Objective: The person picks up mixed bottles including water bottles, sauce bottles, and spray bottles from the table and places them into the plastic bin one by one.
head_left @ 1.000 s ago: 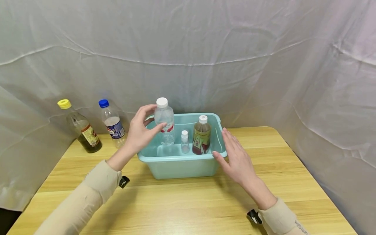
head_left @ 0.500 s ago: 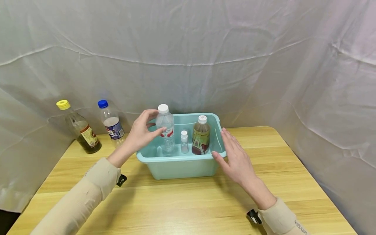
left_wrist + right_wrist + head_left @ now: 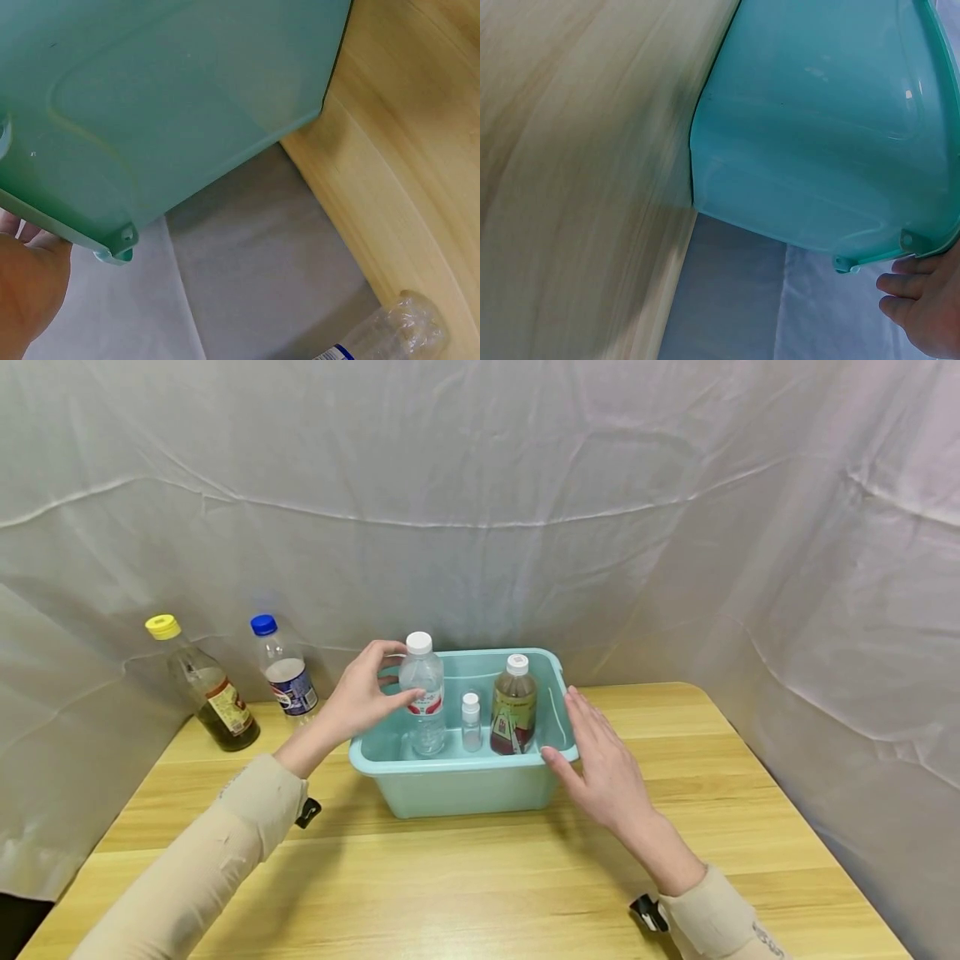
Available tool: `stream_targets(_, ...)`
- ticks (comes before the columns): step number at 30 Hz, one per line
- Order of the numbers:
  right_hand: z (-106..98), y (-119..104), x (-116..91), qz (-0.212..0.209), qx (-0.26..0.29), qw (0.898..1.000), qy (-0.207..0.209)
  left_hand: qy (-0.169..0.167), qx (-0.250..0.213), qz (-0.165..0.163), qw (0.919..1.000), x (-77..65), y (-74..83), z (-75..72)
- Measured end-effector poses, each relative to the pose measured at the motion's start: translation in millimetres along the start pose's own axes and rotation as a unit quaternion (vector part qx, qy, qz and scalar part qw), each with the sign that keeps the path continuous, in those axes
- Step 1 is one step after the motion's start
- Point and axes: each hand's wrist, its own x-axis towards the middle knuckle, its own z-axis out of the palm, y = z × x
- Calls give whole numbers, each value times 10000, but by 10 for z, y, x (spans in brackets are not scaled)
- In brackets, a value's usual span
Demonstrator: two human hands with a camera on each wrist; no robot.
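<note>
In the head view a clear plastic bottle (image 3: 429, 727) with a white cap stands upright in the left part of a turquoise basin (image 3: 472, 789). My left hand (image 3: 363, 689) holds it from the left, thumb in front and fingers behind. Beside it in the basin are a small clear bottle (image 3: 471, 731) and a juice bottle (image 3: 514, 718) of dark liquid, both white-capped. My right hand (image 3: 600, 768) rests with straight fingers against the basin's right rim. The left wrist view shows part of the left hand (image 3: 34, 292) behind the basin rim, the bottle hidden.
Left of the basin, a bottle of dark sauce (image 3: 217, 693) with a yellow cap and a blue-capped Pepsi bottle (image 3: 291, 685) stand on the wooden table (image 3: 480, 885). A grey curtain (image 3: 480, 510) hangs behind and at both sides.
My left hand has lowered the clear bottle into the basin and shifted it slightly right. The right hand and the other bottles stay where they were.
</note>
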Motion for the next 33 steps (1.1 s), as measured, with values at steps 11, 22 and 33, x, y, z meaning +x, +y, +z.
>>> stream_targets(11, -21, -15, -3, 98, 21, 9999, -102, -225, 193, -321, 9990, 22, 15, -2)
stream_targets(22, -8, -19, -10, 75, 21, 9999, -99, -292, 407, -393, 9980, 7, 18, -4)
stream_targets(33, -9, -15, -13, 53, 40, 10000, -40, -226, 1008, -465, 9936, -45, 9, -86)
